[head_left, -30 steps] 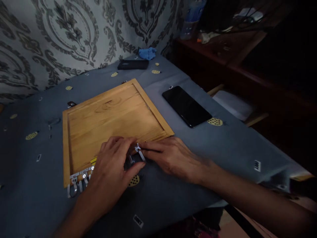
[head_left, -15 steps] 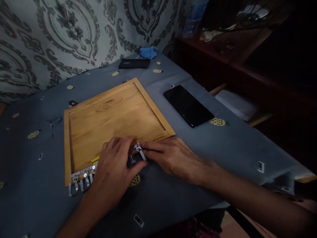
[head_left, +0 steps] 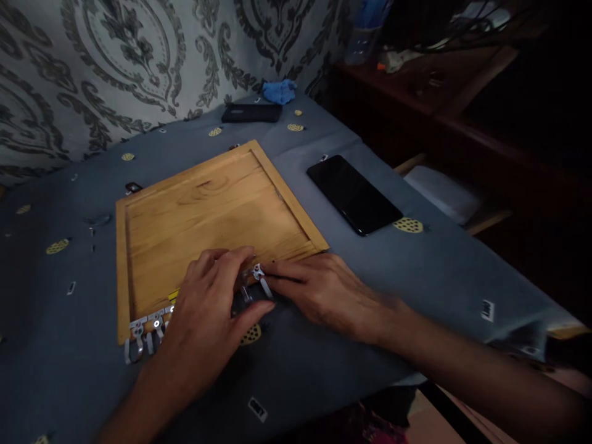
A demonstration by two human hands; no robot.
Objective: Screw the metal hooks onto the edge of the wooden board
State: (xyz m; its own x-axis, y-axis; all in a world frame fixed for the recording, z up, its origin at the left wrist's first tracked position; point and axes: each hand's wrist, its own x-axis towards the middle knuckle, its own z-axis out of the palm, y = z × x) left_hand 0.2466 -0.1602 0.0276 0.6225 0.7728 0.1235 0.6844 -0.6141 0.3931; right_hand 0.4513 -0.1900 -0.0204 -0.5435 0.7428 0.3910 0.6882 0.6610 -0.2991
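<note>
A framed wooden board (head_left: 203, 203) lies on the cloth-covered table, with a row of metal hooks (head_left: 137, 336) along its near edge. My left hand (head_left: 208, 308) rests over the middle of that row and hides part of it. Its thumb and index finger are spread in a curve around the hooks at the right end. My right hand (head_left: 324, 296) has its fingers pressed together, with the tips against the rightmost metal hook (head_left: 259, 272). A yellow strip (head_left: 174, 296) shows partly beside my left hand.
A black phone (head_left: 354, 194) lies right of the board. At the back are a dark phone case (head_left: 252, 113) and a crumpled blue cloth (head_left: 279, 91). Small metal pieces (head_left: 92, 233) lie to the left. A plastic bottle (head_left: 365, 37) stands on the dark furniture.
The view has shifted slightly, and my left hand sits a little further left over the row of hooks. My right hand stays at the rightmost hook.
</note>
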